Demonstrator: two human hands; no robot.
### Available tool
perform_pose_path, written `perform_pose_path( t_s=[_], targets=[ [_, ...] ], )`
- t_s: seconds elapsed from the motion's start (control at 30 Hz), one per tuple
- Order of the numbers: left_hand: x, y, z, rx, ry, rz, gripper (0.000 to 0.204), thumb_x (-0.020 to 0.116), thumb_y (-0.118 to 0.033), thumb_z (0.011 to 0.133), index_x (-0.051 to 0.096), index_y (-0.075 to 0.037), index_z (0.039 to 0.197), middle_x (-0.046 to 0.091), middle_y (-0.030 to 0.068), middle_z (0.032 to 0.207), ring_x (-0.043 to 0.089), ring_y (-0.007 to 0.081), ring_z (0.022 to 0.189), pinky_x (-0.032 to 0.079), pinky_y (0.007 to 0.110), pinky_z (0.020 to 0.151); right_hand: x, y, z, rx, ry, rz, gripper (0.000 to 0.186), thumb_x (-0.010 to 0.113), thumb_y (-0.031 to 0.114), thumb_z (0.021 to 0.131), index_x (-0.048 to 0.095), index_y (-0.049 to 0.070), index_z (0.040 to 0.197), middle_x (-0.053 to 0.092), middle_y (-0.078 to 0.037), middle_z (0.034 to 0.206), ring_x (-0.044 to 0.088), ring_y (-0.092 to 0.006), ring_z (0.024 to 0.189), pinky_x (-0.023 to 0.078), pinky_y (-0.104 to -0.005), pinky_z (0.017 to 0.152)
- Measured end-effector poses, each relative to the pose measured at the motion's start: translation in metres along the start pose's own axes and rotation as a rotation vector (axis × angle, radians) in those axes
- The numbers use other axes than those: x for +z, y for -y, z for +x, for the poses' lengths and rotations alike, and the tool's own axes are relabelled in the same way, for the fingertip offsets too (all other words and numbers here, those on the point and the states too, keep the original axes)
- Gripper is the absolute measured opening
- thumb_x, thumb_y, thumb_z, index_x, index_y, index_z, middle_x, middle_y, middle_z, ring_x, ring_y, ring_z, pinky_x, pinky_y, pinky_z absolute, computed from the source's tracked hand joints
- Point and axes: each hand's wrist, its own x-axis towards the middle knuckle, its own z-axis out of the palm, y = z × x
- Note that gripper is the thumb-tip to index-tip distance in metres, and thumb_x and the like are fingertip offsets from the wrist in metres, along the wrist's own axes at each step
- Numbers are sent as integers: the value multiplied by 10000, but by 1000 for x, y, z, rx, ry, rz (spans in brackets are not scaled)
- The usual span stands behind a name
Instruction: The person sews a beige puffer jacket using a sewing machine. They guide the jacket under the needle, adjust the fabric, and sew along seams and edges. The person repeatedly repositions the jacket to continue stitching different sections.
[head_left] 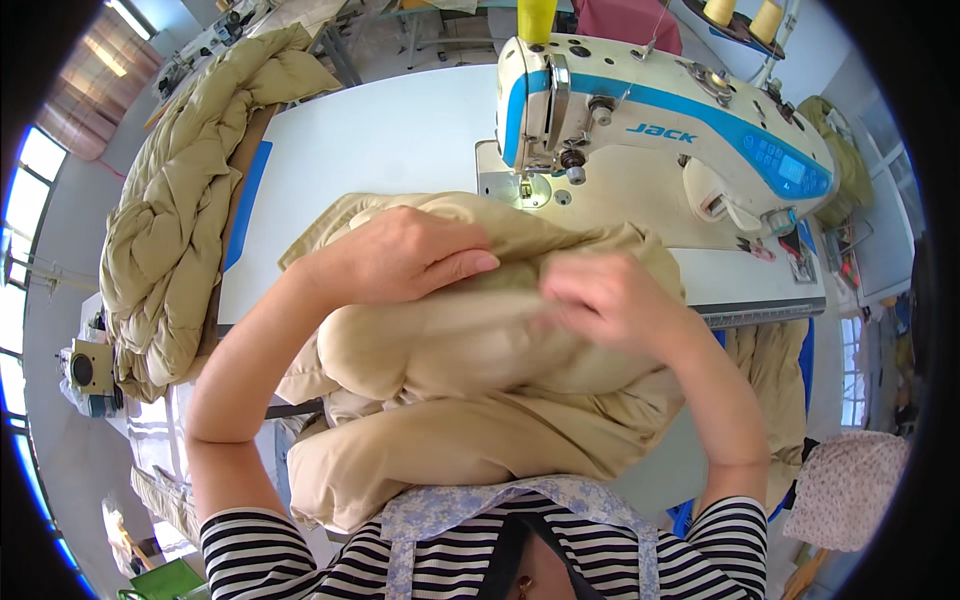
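Observation:
A beige padded garment [480,420] is bunched over the table's front edge and against my body. My left hand [420,255] is closed on its upper folds, thumb pointing right. My right hand [590,295], blurred by motion, is curled on the fabric a little to the right, pinching a pale, smeared fold. Just beyond the bundle stands a white and blue sewing machine [660,110], its needle plate [500,185] lit and uncovered by the cloth.
A heap of beige quilted garments [180,250] lies along the left. Thread cones [765,22] stand at top right. Small scissors [755,247] lie right of the machine's bed. A white machine table [330,130] spans the middle. A speckled cloth [845,480] sits at lower right.

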Motion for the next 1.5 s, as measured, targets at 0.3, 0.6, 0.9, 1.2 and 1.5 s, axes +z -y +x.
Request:
perform_pose_path(
  t_s=[0.3,0.6,0.9,1.2,1.5],
  targets=[
    [-11,-8,6,14,-90,150,266,695,-351,886,679,-109,995,649,47,794,628,248,712,507,346,635,-11,-24,-87,416,-32,170,268,822,201,774,624,30,836,592,-39,742,517,-168,607,404,-300,529],
    [-1,-16,17,103,94,338,206,685,-279,889,642,-79,917,619,75,800,614,280,763,518,385,670,-2,9,-65,187,-111,-139,393,751,412,831,610,45,827,514,-71,665,529,-247,577,417,-350,512],
    [-34,-88,34,64,-288,73,181,767,-175,840,674,-58,942,572,34,701,510,126,595,398,284,531,-85,7,-80,82,-220,-312,435,876,338,694,656,36,918,637,-82,765,619,-222,634,479,-341,566],
    [-29,-28,51,-116,-132,-113,180,757,-100,845,627,-18,939,551,13,892,506,93,776,412,247,648,-29,-5,-60,323,-371,-149,365,680,343,899,657,-12,978,587,-91,820,558,-239,749,435,-338,652],
    [-20,-48,77,113,15,-23,219,733,-149,865,624,-1,984,618,81,938,618,218,838,514,322,728,-11,9,-33,371,-477,-103,139,724,78,844,608,8,873,540,-61,796,551,-183,659,441,-306,586]
  ],
)
